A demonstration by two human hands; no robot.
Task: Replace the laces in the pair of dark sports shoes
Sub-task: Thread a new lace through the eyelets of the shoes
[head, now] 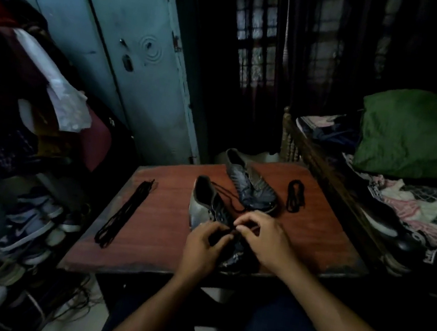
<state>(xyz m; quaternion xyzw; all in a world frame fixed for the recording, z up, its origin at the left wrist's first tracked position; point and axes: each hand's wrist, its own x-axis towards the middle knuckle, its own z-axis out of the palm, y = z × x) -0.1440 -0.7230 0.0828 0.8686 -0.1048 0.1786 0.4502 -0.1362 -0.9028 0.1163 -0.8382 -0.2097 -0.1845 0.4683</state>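
While both hands meet over near shoe at desk front edge, left hand and right hand pinch lace. Shoe long axis runs front-to-back, heel away; lace trails heelward. Right hand nearer eyelets.

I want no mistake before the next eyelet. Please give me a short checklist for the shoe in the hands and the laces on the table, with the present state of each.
1. Near shoe rests on the table: ok.
2. Both hands on its lace: left hand and right hand pinch it: ok.
3. Lace free of knots: cannot tell, too dark.
4. Which eyelet comes next: cannot tell, fingers hide it.
5. Far shoe clear of the work: ok, apart.
6. Spare laces at hand: long bundle on the left, small coil on the right: ok.
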